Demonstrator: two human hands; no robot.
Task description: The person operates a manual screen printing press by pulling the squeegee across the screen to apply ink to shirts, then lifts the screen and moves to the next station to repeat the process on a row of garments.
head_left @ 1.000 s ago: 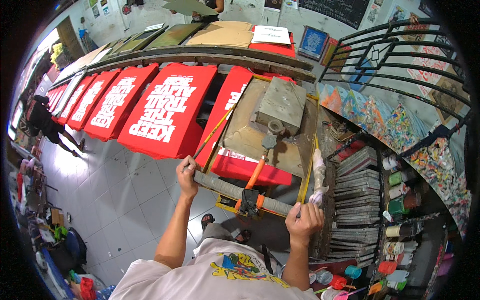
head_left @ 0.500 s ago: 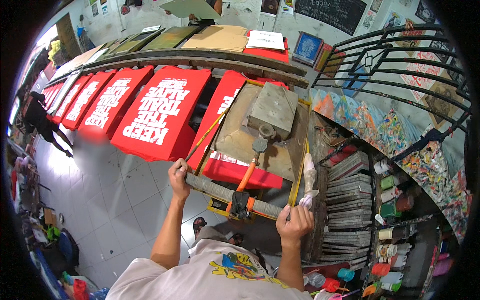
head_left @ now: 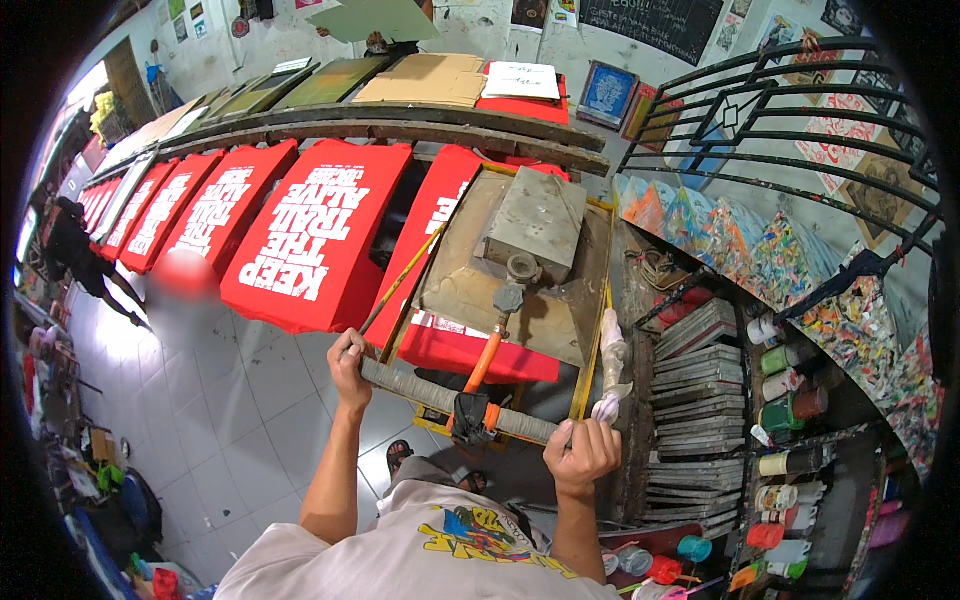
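Both my hands grip a long grey-wrapped bar handle [head_left: 410, 386] in front of me. My left hand [head_left: 349, 368] is closed around its left end, and my right hand [head_left: 584, 452] is closed around its right end. The bar joins a flash dryer: a wide, brownish flat panel [head_left: 450, 285] with a grey metal box [head_left: 537, 222] on top, in a yellow frame [head_left: 592, 375]. An orange rod [head_left: 485, 360] runs from the bar up to a knob by the box. Under the panel lies a red T-shirt [head_left: 500, 358], mostly hidden; its front edge and part of its white print show.
Red printed T-shirts [head_left: 318, 240] line the rack to the left. Wooden rails [head_left: 480, 133] run behind them. Stacked grey slabs [head_left: 695, 400] and paint pots [head_left: 790, 465] fill the right side. A black metal grille [head_left: 760, 120] stands far right. People are at the back and far left.
The whole view has shifted slightly. My hands keep their grip on the bar, and the dryer stays over the same red T-shirt.
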